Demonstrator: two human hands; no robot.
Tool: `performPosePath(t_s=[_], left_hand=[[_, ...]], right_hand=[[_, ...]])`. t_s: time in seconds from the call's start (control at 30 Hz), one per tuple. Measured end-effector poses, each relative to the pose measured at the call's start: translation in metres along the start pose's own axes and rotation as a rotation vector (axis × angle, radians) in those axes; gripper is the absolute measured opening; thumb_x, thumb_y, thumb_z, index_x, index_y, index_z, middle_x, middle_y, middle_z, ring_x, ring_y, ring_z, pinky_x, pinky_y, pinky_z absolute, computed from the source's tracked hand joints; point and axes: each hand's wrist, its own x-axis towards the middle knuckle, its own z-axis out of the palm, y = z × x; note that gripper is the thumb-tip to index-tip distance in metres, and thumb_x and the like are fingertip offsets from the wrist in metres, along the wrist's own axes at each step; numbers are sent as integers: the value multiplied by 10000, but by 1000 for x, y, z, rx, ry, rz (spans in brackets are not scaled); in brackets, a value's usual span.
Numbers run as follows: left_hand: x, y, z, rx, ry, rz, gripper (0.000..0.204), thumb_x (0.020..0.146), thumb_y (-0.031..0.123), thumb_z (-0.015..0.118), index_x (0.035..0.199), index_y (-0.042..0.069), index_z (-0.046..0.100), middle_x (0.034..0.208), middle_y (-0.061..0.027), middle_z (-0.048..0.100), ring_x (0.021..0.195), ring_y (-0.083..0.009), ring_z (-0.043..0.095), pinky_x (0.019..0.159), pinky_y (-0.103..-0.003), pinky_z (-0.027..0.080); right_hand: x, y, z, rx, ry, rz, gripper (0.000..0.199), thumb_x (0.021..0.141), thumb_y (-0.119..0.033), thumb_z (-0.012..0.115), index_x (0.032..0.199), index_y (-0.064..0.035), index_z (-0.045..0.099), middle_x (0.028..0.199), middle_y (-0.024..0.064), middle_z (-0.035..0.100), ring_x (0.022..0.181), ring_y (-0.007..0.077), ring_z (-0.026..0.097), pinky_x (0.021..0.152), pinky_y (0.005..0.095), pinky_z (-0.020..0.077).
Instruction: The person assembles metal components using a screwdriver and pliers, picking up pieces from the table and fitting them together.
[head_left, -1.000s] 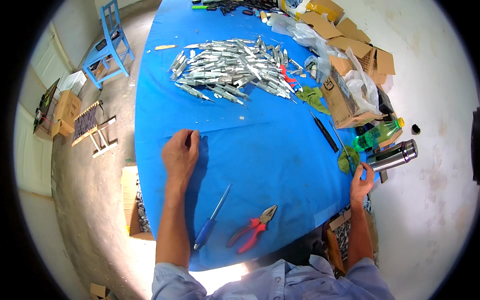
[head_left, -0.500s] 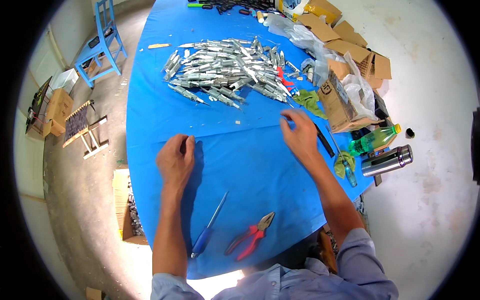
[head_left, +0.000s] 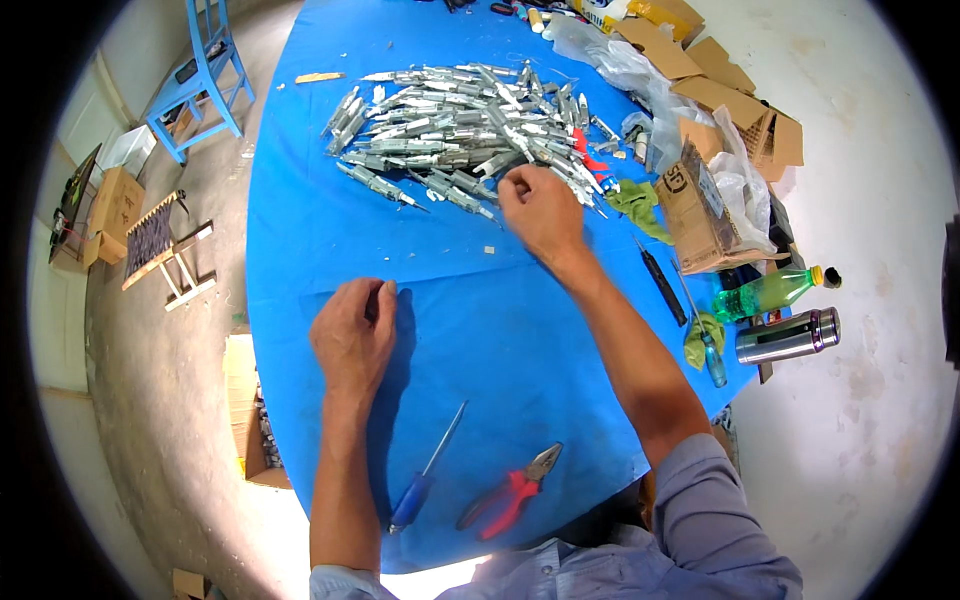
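Note:
A heap of slim grey and silver parts (head_left: 440, 130) with thin pointed ends lies on the blue-covered table (head_left: 480, 330). My right hand (head_left: 545, 215) is at the heap's near right edge, its fingers curled down; whatever may be in them is hidden. My left hand (head_left: 352, 335) hangs over the cloth at the left, fingers curled in, with nothing showing in it. Between my forearms lie a blue-handled screwdriver (head_left: 425, 475) and, to its right, red-handled pliers (head_left: 515, 490). A red-handled tool (head_left: 585, 150) sticks out of the heap's right side.
Along the right edge are a black pen-like tool (head_left: 663, 287), a teal-handled screwdriver (head_left: 712, 355), green cloths (head_left: 640, 208), a green bottle (head_left: 770, 293) and a steel flask (head_left: 790, 336). Cardboard boxes (head_left: 700, 225) and plastic bags stand behind them. An open carton (head_left: 243, 410) sits left, below the table.
My right hand has moved forward and left to the heap, its fingers curling more. My left hand stays nearly in place. The view has shifted slightly.

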Motion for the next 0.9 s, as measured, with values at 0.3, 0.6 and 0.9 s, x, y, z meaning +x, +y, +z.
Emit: performPosePath(t_s=[0.3, 0.6, 0.9], left_hand=[[1, 3, -1, -20, -1, 2, 171, 963, 188, 738, 925, 21, 738, 760, -119, 673, 630, -233, 633, 613, -349, 497], [-1, -1, 5, -60, 28, -31, 176, 957, 214, 739, 902, 47, 733, 778, -123, 687, 673, -297, 662, 620, -395, 506], [1, -5, 2, 8, -33, -24, 232, 977, 264, 731, 962, 34, 764, 780, -118, 716, 681, -231, 672, 660, -352, 513]], right_hand=[[-10, 4, 13, -21, -59, -73, 281, 898, -274, 695, 1065, -65, 781, 898, 130, 716, 852, 314, 694, 748, 439, 524], [-69, 22, -57, 95, -155, 73, 239, 935, -237, 692, 1046, -36, 761, 954, 122, 742, 856, 278, 697, 754, 409, 529], [-198, 28, -140, 589, -285, 586, 250, 1005, -227, 691, 1101, -2, 740, 886, -7, 687, 748, 65, 584, 630, 234, 462]])
